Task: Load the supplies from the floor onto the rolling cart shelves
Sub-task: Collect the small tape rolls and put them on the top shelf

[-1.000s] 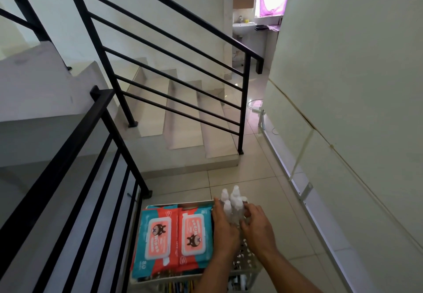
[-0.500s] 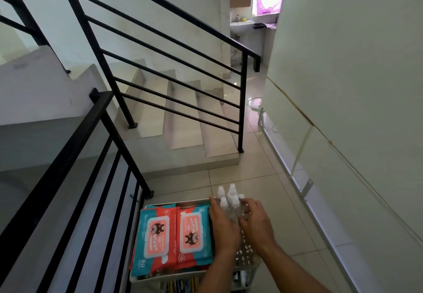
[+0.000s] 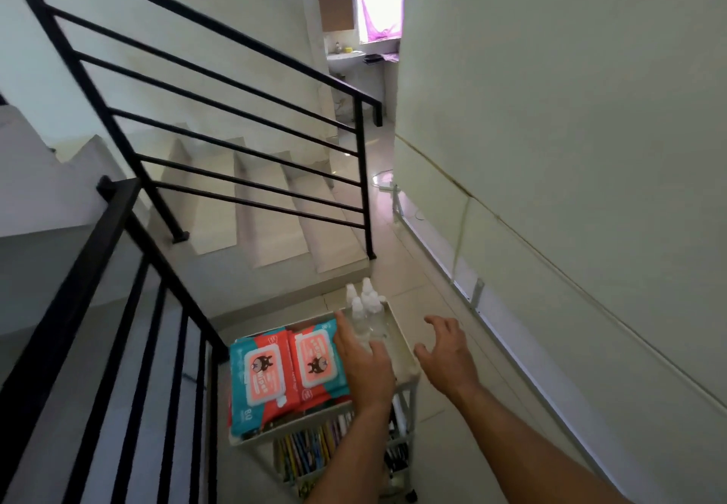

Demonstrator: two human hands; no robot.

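A white rolling cart (image 3: pixel 409 370) stands on the tiled floor beside the black stair railing. Its top shelf holds two teal-and-orange wipe packs (image 3: pixel 289 371) on the left and several clear spray bottles (image 3: pixel 364 312) with white caps at the far right corner. My left hand (image 3: pixel 364 358) rests against the near side of the bottles, fingers around their bases. My right hand (image 3: pixel 446 350) hovers off the cart's right edge with fingers spread and holds nothing. A lower shelf shows colourful pens or pencils (image 3: pixel 310 450).
The black metal railing (image 3: pixel 130 307) runs close along the cart's left. Steps (image 3: pixel 275 208) rise ahead. A plain wall (image 3: pixel 570 188) closes the right side, with a white skirting strip (image 3: pixel 491 322) along the floor. Tiled floor (image 3: pixel 440 307) lies between cart and wall.
My right hand has let go of the bottles and drawn away to the right of the cart, fingers spread. My left hand stays at the bottles. The camera has tilted.
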